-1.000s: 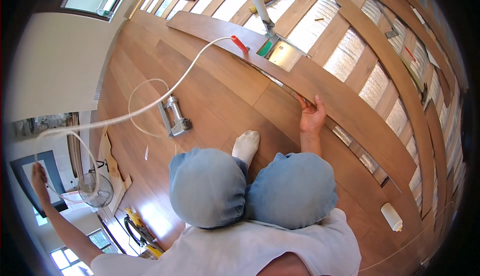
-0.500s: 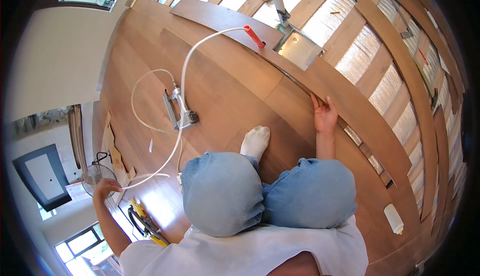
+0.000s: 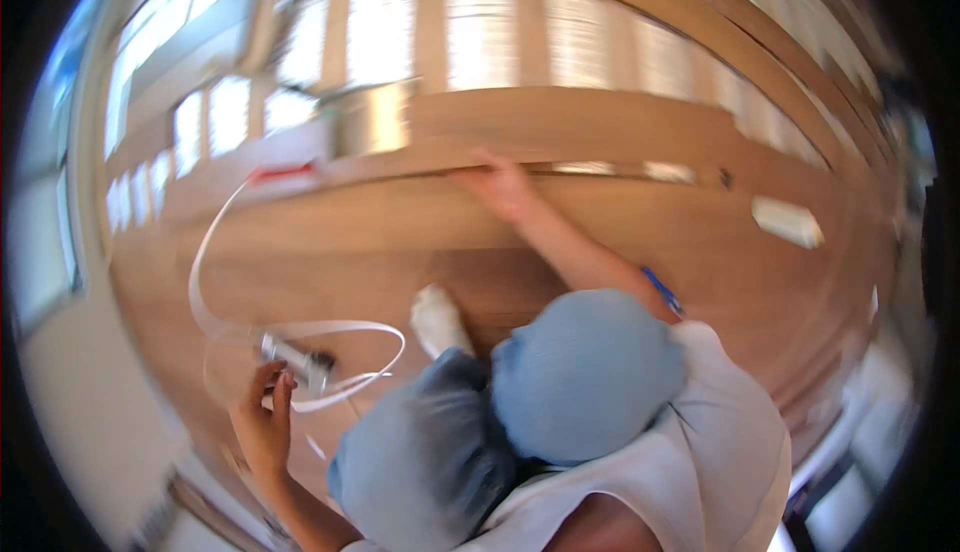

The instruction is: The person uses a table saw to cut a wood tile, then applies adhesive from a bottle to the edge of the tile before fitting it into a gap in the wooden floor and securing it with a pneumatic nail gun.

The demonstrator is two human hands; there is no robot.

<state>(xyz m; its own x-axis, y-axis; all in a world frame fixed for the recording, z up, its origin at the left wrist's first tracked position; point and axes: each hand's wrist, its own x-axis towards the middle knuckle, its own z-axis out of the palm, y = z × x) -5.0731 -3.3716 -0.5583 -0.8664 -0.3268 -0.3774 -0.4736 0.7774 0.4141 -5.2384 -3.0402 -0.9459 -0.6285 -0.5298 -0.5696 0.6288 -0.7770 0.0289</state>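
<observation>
My left hand [image 3: 265, 417], fingers curled but apart and apparently holding nothing, hovers beside a silver nail gun [image 3: 297, 360] lying on the wooden floor. A white flexible strip [image 3: 203, 277] curves over the floor and loops past the nail gun. Its red tube-like end [image 3: 283, 173] rests on the boards at the far left. Farther off, my right hand [image 3: 497, 188] reaches to the edge of a long wooden floorboard [image 3: 580, 122], fingers stretched out at the narrow gap there. That hand is blurred, and its fingertips are partly lost against the board.
Beyond the board, wooden battens [image 3: 432, 27] cross shiny foil. A metal plate [image 3: 375, 118] sits at the board's left end. A white bottle [image 3: 788, 222] lies at right, and a blue object [image 3: 663, 290] is near my right forearm. My socked foot [image 3: 438, 320] stands between.
The view has turned, so the floor opening lies straight ahead. My left hand has let go of the white strip, which now loops on the floor. My right hand stays at the board edge.
</observation>
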